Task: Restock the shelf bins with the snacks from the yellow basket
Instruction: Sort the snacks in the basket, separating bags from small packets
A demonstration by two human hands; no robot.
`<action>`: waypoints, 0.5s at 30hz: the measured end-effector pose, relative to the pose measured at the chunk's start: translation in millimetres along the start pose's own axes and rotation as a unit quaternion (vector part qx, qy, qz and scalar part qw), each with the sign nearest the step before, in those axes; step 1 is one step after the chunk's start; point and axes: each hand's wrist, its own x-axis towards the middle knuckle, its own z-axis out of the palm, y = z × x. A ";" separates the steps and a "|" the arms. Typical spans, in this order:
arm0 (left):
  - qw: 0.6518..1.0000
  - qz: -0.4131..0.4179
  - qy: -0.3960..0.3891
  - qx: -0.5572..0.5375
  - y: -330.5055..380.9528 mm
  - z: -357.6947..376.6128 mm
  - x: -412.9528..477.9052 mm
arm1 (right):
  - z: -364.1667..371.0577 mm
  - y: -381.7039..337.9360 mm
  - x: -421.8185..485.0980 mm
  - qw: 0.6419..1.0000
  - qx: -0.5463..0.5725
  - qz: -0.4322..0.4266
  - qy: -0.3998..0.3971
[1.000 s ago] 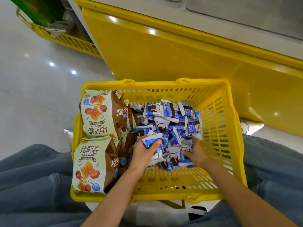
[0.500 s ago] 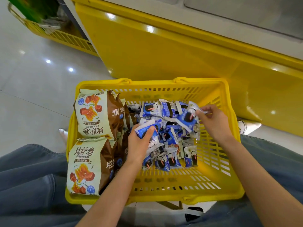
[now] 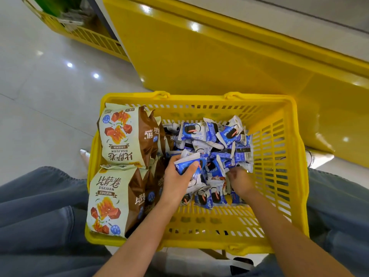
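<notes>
Several packets [image 3: 186, 163] gripped in left hand [image 3: 177, 176], thumb clamped across the top one, low over pile [image 3: 217, 140] in right half of basket [image 3: 275, 156]. Gathering stage, by the look of it. Right hand [image 3: 239, 179] curled down into pile, fingertips buried; impossible to tell whether pinching anything. Next, probably: add more to the left-hand stack, then lift clear and carry to bins without letting slippery ones slide out.
</notes>
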 end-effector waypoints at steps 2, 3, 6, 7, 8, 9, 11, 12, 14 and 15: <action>1.000 -0.010 0.009 0.002 -1.7 -2.9 0.7 | 3.2 -1.2 5.0 0.999 0.009 0.017 0.033; 1.000 -0.013 0.015 0.007 -2.5 -3.9 1.8 | 5.0 0.4 6.5 0.998 0.023 0.027 0.052; 0.999 -0.016 0.026 0.018 -4.7 -5.5 4.0 | 8.2 5.0 5.7 0.999 0.004 0.040 0.015; 0.999 -0.017 0.026 0.021 -5.9 -5.7 4.6 | 8.1 6.7 6.2 0.999 -0.021 0.037 -0.015; 0.999 -0.020 0.026 0.025 -6.6 -5.6 5.1 | 6.7 7.8 7.4 0.998 -0.036 0.039 -0.038; 0.999 -0.024 0.027 0.031 -7.3 -5.5 5.5 | 4.2 8.5 9.0 0.997 -0.040 0.042 -0.054; 0.999 -0.029 0.032 0.033 -7.3 -6.3 6.6 | -0.9 7.6 11.6 0.995 -0.056 0.038 -0.071; 0.998 -0.029 0.033 0.033 -6.9 -7.3 7.5 | -4.2 6.0 11.0 0.994 -0.072 0.031 -0.082; 0.998 -0.027 0.032 0.037 -5.7 -8.5 9.1 | -11.3 4.8 7.0 0.988 -0.107 0.008 -0.109; 0.998 -0.025 0.032 0.038 -4.9 -8.4 9.9 | -15.1 5.6 4.6 0.986 -0.119 -0.005 -0.118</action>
